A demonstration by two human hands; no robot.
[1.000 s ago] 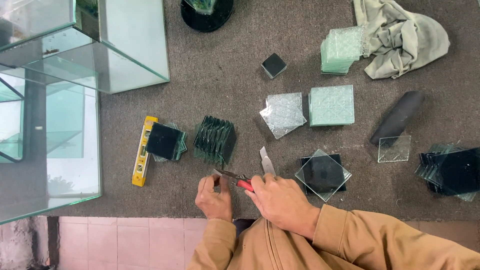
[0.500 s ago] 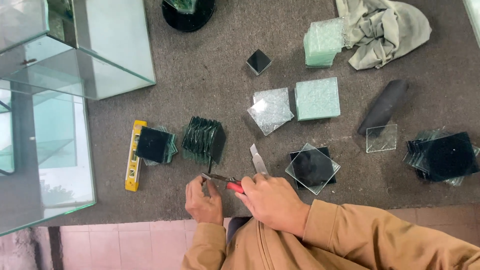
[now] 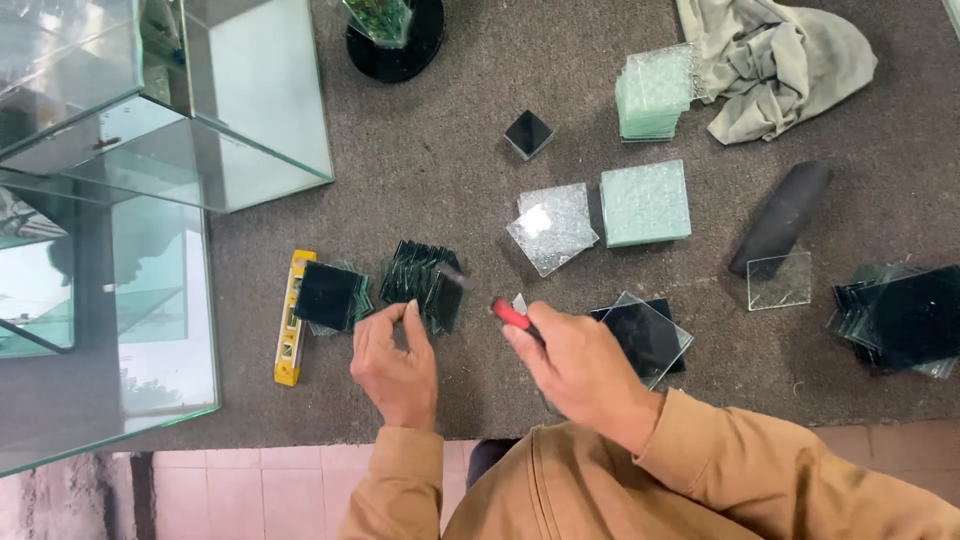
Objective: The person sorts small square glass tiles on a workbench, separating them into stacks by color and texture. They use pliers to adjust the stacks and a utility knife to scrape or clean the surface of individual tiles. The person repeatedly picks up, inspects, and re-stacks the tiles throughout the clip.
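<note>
reaching palm-down, left hand (image 3: 395, 362) fingers touch the dark glass stack (image 3: 422, 283); right hand (image 3: 580, 365) clenches a red-handled tool (image 3: 512, 315).

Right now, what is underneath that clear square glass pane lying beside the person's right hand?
A dark square piece lies under the clear square glass pane, showing through it and past its top corner. The right hand covers the pane's left corner.

Your left hand (image 3: 395, 365) touches the fanned glass stack (image 3: 422, 283); the spirit level (image 3: 290, 317) lies left, your right hand (image 3: 580, 365) right.
</note>
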